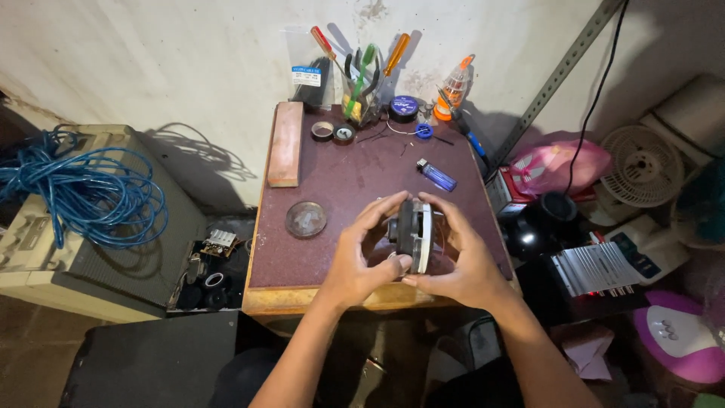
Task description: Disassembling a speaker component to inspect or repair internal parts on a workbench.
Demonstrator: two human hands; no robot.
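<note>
Round black-and-white part (412,234) between curled fingers (385,205)

Held over the near edge of a small maroon-topped table (332,181): a round black-and-white part (413,233), turned on edge, gripped between left hand (362,261) and right hand (462,261), fingers curled over its rim from both sides. Left of the hands, flat on the top, a round metal lid (306,219). Along the left edge, a wooden block (286,143). Beyond the hands, a blue lighter (436,175). At the back by the wall, two tape rolls (333,132), a clear cup of screwdrivers and pliers (362,98), an orange-capped glue bottle (452,89). On a grey box at far left, coiled blue cable (83,193).
</note>
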